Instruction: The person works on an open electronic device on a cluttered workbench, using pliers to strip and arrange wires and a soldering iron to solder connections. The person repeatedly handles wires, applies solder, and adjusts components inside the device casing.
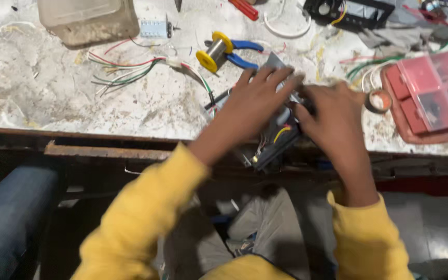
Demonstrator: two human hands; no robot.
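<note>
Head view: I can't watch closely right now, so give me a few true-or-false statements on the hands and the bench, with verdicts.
1. Both hands, left hand and right hand, hold the small grey wired electronic unit. True.
2. The yellow-flanged solder spool lies right of the hands. False: it lies above left of them.
3. The red compartment box with clear lid sits at the bench's right. True.
4. The sleeves are blue. False: yellow sleeves.

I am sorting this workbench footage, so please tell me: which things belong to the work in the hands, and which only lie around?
In hand:
left hand
right hand
grey wired electrical unit

Lying about:
yellow solder spool
blue-handled pliers
red compartment box
loose coloured wire bundle
</note>
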